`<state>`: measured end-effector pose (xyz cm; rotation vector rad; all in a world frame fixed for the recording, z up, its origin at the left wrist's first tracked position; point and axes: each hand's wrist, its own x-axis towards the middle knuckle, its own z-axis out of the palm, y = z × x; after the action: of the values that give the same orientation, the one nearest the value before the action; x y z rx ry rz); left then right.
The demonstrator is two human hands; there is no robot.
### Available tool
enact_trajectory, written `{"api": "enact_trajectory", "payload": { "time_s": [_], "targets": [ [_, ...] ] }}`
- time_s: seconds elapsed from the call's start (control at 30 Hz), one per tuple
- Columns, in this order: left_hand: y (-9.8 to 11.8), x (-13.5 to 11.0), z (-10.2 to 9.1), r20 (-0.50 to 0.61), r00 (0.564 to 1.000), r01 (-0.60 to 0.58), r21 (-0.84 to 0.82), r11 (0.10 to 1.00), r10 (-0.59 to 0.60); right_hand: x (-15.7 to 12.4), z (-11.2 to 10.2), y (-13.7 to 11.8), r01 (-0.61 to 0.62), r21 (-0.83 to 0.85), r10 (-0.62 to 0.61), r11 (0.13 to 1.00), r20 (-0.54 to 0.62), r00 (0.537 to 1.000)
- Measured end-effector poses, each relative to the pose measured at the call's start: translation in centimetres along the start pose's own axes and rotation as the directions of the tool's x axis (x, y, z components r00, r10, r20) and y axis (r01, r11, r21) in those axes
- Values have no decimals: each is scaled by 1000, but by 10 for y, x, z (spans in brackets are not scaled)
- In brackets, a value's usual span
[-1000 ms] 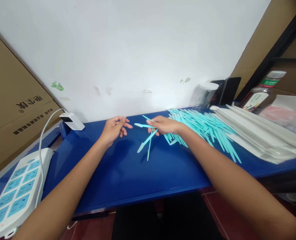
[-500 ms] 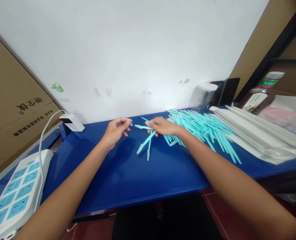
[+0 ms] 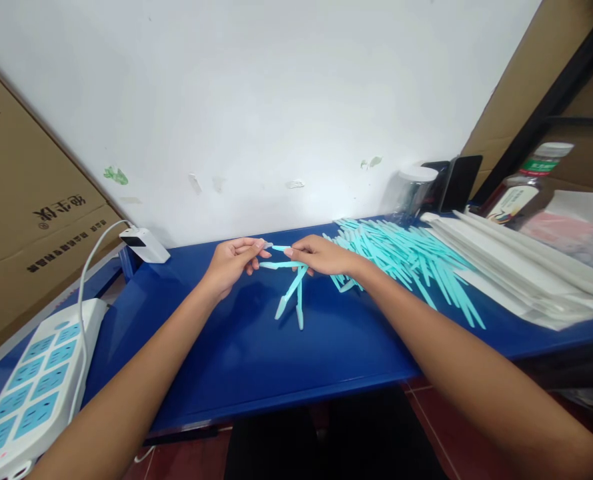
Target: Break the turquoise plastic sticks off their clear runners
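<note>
My left hand [image 3: 233, 265] pinches a small clear cap [image 3: 265, 245] between thumb and fingertips. The cap meets, or nearly meets, the tip of a thin turquoise eyebrow razor [image 3: 281, 248] whose handle end is in my right hand [image 3: 321, 255]. My right hand is closed on several such razors. One points left toward my left hand, and two hang down with pale, covered-looking ends [image 3: 281, 307]. Right of this hand lies a loose pile of turquoise razors [image 3: 401, 257] on the blue table [image 3: 256, 360].
A stack of white sleeves [image 3: 521, 273] lies right of the pile. Behind it stand a lidded clear jar [image 3: 416, 190], a dark phone-like slab [image 3: 461, 183] and a bottle [image 3: 519, 190]. On the left are a white charger [image 3: 146, 245] and a power strip [image 3: 36, 380].
The tip of the upper razor has come against or close to the clear cap in my left hand. The razors in my right hand have shifted slightly; the hanging ones sit a bit lower.
</note>
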<state>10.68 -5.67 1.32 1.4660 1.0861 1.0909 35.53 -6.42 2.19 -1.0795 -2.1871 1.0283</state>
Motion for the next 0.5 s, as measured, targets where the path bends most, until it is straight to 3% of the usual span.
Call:
{"api": "enact_trajectory", "payload": {
  "time_s": [0.33,0.5],
  "targets": [
    [2,-2,2,43,999,4,44,999,-6,-2,0,0,26,-28,-25,999,10,1000],
    [2,-8,10,127,992,-28,82,996,17,-1,5,-3,96,-100,-93,990,31,995]
  ]
}}
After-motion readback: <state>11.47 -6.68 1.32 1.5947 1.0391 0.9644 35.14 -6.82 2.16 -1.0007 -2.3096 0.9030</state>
